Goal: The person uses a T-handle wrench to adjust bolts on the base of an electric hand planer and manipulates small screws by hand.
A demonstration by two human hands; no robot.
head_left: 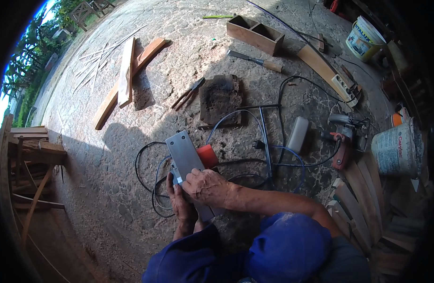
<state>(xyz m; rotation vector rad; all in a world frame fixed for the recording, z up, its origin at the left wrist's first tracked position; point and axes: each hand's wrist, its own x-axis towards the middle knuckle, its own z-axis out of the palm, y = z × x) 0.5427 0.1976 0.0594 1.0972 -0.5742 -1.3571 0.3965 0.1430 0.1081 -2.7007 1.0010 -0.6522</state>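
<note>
An electric hand planer is turned with its grey metal sole up, and a red part shows at its right side. My left hand grips the planer's left edge, fingers pointing up beside a small pale piece at the blade area. Across the middle of the sole lies my right hand, its fingers curled closed; what they hold, if anything, is hidden. Just beyond the planer are a dark square block and a pair of pliers. Loops of black and blue cable lie around the planer.
Farther off lie a chisel, a divided wooden box and two crossed wooden bars. On the right are a red power tool, a power strip, buckets and stacked wood. More timber stands left.
</note>
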